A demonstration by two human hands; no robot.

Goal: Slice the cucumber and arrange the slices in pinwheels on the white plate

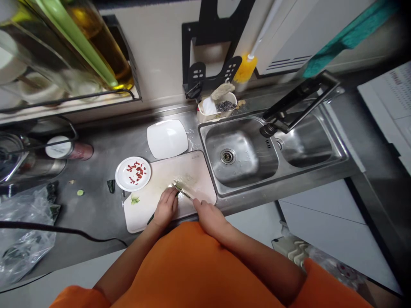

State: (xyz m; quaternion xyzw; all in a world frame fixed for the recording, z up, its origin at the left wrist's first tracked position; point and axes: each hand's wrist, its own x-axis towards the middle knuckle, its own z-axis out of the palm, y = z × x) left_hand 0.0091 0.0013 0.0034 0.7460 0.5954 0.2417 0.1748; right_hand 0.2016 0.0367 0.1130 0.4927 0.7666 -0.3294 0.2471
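Observation:
My left hand is closed over a dark green cucumber on the pale pink cutting board. Most of the cucumber is hidden under the hand; one dark end pokes out near the wrist. My right hand grips a knife, whose blade points up and left beside my left fingertips. Wet marks show on the board just beyond the blade. A small pale green cut piece lies at the board's left side.
Beyond the board sits a square white plate. A round white plate with red bits overlaps its left corner. To the right is a steel sink under a black faucet. A plastic bag and a cable lie left.

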